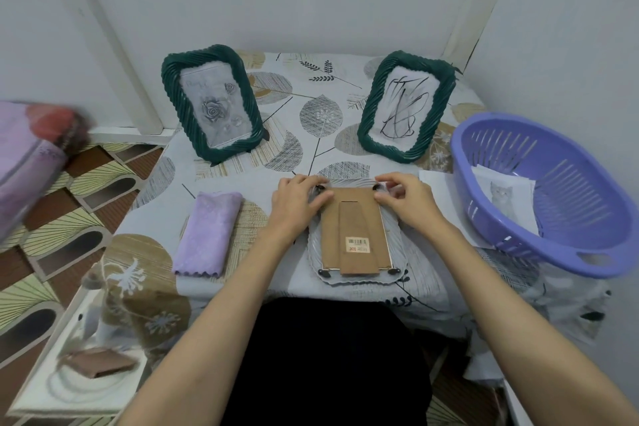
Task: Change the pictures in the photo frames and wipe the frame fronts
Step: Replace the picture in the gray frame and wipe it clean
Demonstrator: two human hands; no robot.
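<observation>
A white photo frame (401, 252) lies face down at the table's near middle, its brown cardboard back (356, 235) with a barcode sticker facing up. My left hand (297, 201) pinches the small black clip at the frame's far left corner. My right hand (404, 199) pinches the clip at the far right corner. Two dark green frames stand at the back: the left one (211, 102) shows a grey rose picture, the right one (406, 105) a black scribble. A folded purple cloth (207, 233) lies left of the white frame.
A purple plastic basket (553, 194) at the right edge holds a cat picture (503, 194); white paper (439, 180) lies beside it. The leaf-print tablecloth (321, 114) covers the table. Walls close in behind. A low white shelf (41, 391) and a blurred pink object (27, 156) sit at left.
</observation>
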